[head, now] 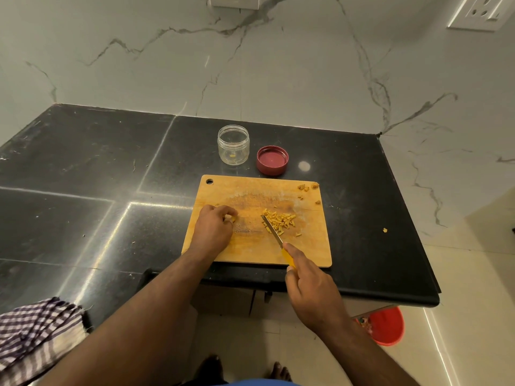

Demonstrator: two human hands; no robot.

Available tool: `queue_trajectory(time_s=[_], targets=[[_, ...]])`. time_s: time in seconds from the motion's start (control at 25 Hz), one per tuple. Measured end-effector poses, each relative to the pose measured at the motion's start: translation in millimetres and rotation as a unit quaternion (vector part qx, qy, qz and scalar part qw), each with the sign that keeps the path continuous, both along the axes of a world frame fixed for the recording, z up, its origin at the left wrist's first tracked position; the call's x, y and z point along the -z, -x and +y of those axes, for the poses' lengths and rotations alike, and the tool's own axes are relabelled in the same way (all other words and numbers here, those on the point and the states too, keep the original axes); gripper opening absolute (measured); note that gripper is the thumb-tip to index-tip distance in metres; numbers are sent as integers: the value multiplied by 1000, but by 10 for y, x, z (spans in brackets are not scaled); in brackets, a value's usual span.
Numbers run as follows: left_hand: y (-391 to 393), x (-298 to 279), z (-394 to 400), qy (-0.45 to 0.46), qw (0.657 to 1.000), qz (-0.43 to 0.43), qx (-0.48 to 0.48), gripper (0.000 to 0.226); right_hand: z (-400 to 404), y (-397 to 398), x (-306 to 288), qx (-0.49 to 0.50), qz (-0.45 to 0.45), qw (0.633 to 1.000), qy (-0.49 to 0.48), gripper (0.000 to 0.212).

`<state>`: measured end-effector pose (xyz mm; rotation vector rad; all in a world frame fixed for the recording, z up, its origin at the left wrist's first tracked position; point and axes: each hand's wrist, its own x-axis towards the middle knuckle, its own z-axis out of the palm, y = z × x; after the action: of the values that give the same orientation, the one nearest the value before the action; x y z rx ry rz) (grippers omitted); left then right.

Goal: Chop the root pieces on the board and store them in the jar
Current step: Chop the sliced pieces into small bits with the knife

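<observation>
Pinching what looks like a root piece [232, 218] in my left fingers [227, 214], right fingers [292, 253] curled round the knife [274, 234]; its blade runs away from me, chopped pile [280, 222] just right, jar [233, 144] beyond on the table [83, 162]

Counter layout, seen from where I stand.

The board [250, 246] lies on the counter [83, 176] at its near edge, in front of me. Behind the board stand the jar [233, 144] and, just to its right, the lid [272, 160], apart from it. On the board's middle lies the pile of chopped pieces [280, 222]; a few scraps [306, 188] sit at its far right corner. My left hand [213, 228] rests on the board's left part, pinching one piece [232, 218]. My right hand [309, 285], at the near edge, grips the knife [274, 232], whose blade lies against the pile's left side. A cloth [36, 338] lies at the counter's near left. A bucket [386, 325] stands on the floor, lower right.
</observation>
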<state>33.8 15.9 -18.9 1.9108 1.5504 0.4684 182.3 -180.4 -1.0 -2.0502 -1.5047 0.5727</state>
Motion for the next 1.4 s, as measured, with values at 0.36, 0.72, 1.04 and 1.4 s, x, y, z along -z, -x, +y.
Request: queue_trajectory(time_s=[0.36, 0.72, 1.04, 1.4], targets=[[-53, -47, -105, 17, 998, -61, 14, 10, -5, 22, -72, 1, -2, 1000, 15, 50], [-7, -10, -114, -3, 998, -10, 58, 9, -2, 46, -79, 5, 8, 1000, 15, 49], [10, -10, -156, -7, 998, -25, 64, 5, 16, 61, -68, 7, 16, 1000, 16, 49], [-44, 42, -132, -37, 997, 4, 62, 15, 30, 79, -73, 0, 12, 1000, 18, 49]])
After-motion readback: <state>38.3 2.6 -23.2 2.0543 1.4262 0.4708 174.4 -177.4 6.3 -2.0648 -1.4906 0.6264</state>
